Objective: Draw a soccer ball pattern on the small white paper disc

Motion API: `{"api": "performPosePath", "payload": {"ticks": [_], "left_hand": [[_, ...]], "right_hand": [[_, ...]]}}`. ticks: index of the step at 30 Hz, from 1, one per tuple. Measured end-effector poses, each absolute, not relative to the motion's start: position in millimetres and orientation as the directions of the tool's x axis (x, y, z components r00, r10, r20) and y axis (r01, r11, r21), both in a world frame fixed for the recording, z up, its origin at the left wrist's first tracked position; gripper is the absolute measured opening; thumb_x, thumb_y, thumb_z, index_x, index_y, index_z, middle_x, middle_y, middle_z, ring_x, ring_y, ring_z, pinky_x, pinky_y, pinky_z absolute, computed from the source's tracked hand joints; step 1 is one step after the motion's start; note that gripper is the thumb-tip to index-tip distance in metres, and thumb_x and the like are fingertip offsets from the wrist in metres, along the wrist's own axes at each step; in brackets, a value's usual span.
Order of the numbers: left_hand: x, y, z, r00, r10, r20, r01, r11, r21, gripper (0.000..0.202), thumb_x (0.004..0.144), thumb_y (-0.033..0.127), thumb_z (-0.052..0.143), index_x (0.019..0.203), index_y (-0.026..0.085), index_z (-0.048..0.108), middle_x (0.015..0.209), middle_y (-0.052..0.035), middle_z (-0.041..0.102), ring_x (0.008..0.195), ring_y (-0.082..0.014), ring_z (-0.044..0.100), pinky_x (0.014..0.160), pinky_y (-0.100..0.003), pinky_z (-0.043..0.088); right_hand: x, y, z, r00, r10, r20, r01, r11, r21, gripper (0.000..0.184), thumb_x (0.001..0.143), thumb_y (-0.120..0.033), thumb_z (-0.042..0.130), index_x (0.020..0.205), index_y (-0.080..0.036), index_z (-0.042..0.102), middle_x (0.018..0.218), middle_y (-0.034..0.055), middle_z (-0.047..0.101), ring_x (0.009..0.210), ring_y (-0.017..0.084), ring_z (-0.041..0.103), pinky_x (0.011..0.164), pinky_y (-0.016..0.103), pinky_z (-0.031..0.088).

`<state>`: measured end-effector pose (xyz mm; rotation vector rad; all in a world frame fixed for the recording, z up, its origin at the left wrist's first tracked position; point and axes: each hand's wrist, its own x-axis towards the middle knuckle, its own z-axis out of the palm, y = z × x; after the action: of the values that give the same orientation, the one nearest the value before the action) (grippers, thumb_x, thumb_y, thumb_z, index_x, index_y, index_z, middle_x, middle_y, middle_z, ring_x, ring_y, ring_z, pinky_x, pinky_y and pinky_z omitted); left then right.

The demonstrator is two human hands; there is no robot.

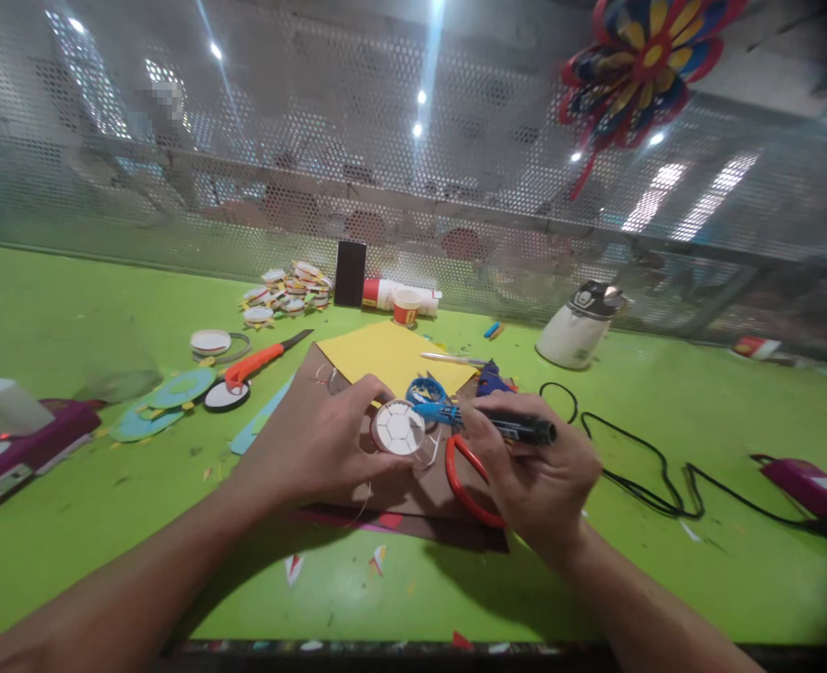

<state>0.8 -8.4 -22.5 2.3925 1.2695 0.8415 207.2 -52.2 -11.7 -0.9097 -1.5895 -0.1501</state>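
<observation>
My left hand [315,430] pinches the edge of a small white paper disc [397,430] with black lines that form a football pattern. In my right hand [543,467] is a marker [511,425] with a black barrel and blue front part, its tip touching or just over the disc's right side. Below my right hand, a red looped handle [465,486], apparently of scissors, lies on brown card [399,495]. A blue roll of tape [425,388] is right behind the disc. Yellow paper [392,350] lies farther back on the card.
On the green table [175,598] are an orange-handled knife [251,365], blue rings [150,416], a pile of small discs [291,292], a phone [350,273], paper cups [406,307], a white jug [574,327], purple power strips [24,458] and a black cable [651,505]. Perforated panel behind.
</observation>
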Motion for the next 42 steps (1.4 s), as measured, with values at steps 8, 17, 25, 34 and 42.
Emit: {"api": "performPosePath", "payload": {"ticks": [8,17,25,34,42], "left_hand": [[1.1,-8.2,-22.7,0.460,0.816,0.351,0.646,-0.579,0.498,0.046,0.073,0.056,0.069,0.106,0.025,0.057,0.097,-0.0064,0.067,0.088,-0.0251,0.062,0.069,-0.033,0.047],[0.7,-8.8,-22.4,0.467,0.816,0.342,0.656,-0.579,0.484,0.048,0.074,0.057,0.069,0.107,0.024,0.057,0.094,-0.0061,0.068,0.086,-0.0249,0.063,0.068,-0.033,0.047],[0.5,-8.9,-21.4,0.481,0.799,0.360,0.666,-0.601,0.443,0.048,0.074,0.058,0.069,0.106,0.024,0.057,0.096,-0.0064,0.068,0.089,-0.0252,0.062,0.070,-0.033,0.046],[1.8,-9.0,-23.8,0.476,0.800,0.366,0.648,-0.600,0.469,0.044,0.075,0.054,0.070,0.104,0.023,0.058,0.095,-0.0064,0.067,0.086,-0.0239,0.063,0.069,-0.032,0.047],[-0.3,-7.1,-27.1,0.460,0.806,0.371,0.653,-0.591,0.474,0.042,0.074,0.051,0.071,0.104,0.025,0.058,0.095,-0.0046,0.068,0.087,-0.0238,0.063,0.070,-0.032,0.047]], "right_hand": [[205.1,-51.2,-12.5,0.039,0.496,0.868,0.617,0.671,-0.411,0.004,0.081,-0.021,0.072,0.082,-0.019,0.068,0.071,-0.0010,0.071,0.060,0.011,0.065,0.061,0.024,0.052],[205.5,-49.3,-13.8,0.014,0.514,0.858,0.634,0.659,-0.405,0.006,0.081,-0.022,0.072,0.083,-0.019,0.068,0.072,-0.0009,0.071,0.062,0.010,0.066,0.063,0.022,0.052],[207.1,-49.1,-14.1,-0.012,0.510,0.860,0.639,0.666,-0.386,0.006,0.081,-0.022,0.072,0.082,-0.018,0.068,0.072,-0.0001,0.072,0.062,0.010,0.067,0.062,0.021,0.052],[205.0,-51.0,-13.2,-0.049,0.498,0.866,0.647,0.676,-0.352,0.006,0.081,-0.021,0.071,0.081,-0.016,0.067,0.070,0.0018,0.071,0.061,0.012,0.067,0.061,0.023,0.052],[202.6,-49.0,-14.7,-0.046,0.498,0.866,0.627,0.689,-0.363,0.008,0.081,-0.021,0.071,0.083,-0.014,0.067,0.072,0.0041,0.071,0.062,0.012,0.067,0.062,0.023,0.053]]}}
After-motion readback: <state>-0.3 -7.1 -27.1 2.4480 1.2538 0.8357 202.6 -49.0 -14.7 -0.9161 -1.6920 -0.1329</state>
